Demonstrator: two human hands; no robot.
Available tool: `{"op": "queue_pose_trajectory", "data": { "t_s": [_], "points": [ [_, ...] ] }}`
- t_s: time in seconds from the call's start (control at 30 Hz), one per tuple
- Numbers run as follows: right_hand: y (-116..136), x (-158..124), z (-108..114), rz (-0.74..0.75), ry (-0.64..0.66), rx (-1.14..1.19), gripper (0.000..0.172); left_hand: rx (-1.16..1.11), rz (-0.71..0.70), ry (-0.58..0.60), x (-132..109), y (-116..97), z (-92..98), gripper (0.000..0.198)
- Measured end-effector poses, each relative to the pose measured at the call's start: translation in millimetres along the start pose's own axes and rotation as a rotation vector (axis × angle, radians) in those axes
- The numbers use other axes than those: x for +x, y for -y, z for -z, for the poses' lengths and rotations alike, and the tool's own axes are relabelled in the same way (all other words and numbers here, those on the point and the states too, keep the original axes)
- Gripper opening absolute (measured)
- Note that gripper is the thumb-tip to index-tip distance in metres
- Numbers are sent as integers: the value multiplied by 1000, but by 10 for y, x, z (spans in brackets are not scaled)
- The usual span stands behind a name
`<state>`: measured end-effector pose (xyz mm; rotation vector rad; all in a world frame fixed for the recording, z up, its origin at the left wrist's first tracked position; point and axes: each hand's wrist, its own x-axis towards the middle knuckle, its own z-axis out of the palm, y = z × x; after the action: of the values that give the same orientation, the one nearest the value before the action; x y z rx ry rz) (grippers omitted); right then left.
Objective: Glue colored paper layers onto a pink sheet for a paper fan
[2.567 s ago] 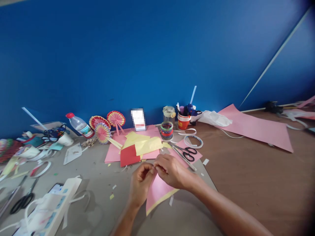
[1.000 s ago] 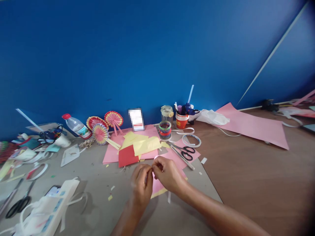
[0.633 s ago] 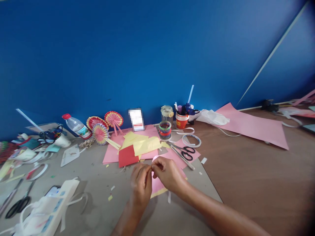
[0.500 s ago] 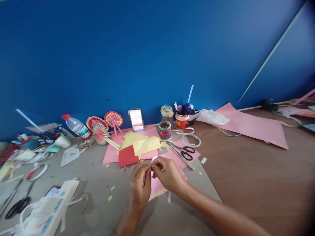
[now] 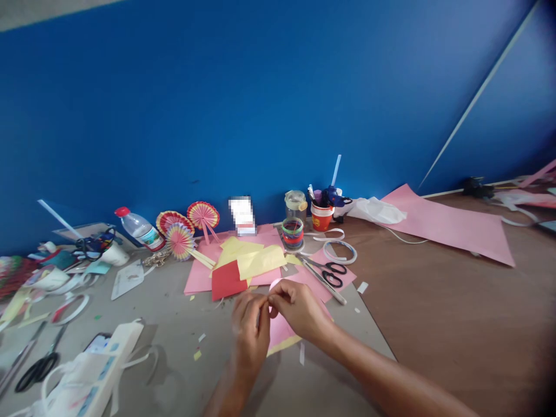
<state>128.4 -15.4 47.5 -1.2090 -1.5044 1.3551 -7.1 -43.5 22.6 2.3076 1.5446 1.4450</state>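
My left hand and my right hand meet fingertip to fingertip over the near part of the table. Both are closed in a pinch; whatever sits between the fingers is too small and hidden to make out. Directly beneath and behind them lies pink paper with a yellow lower edge, partly covered by the right hand. A red paper square lies just beyond the left hand, overlapping yellow sheets. Black-handled scissors and a silver, knife-like tool rest beyond the right hand.
At the back stand folded paper fans, a plastic bottle, a jar and a red cup of tools. A white power strip lies front left. A large pink sheet covers part of the right side.
The view has tilted and shifted slightly, so the table things appear a little lower and further right. Both hands stay pinched together with hardly any movement.
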Motion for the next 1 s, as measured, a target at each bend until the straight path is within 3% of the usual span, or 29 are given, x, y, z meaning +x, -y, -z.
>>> {"op": "queue_pose_trajectory", "data": {
  "t_s": [0.43,0.57,0.8,1.0],
  "points": [
    [-70,63,-32,6,15,127,19,91,-108,-33,2,42,9,13],
    [-53,88,-25,10,35,141,17,136,-235,-44,-9,136,-22,18],
    [-81,116,-25,25,11,77,16,226,-390,-294,-41,336,-270,24],
    [-74,110,-26,14,41,189,15,153,-316,-300,-50,332,-274,20]
  ]
}}
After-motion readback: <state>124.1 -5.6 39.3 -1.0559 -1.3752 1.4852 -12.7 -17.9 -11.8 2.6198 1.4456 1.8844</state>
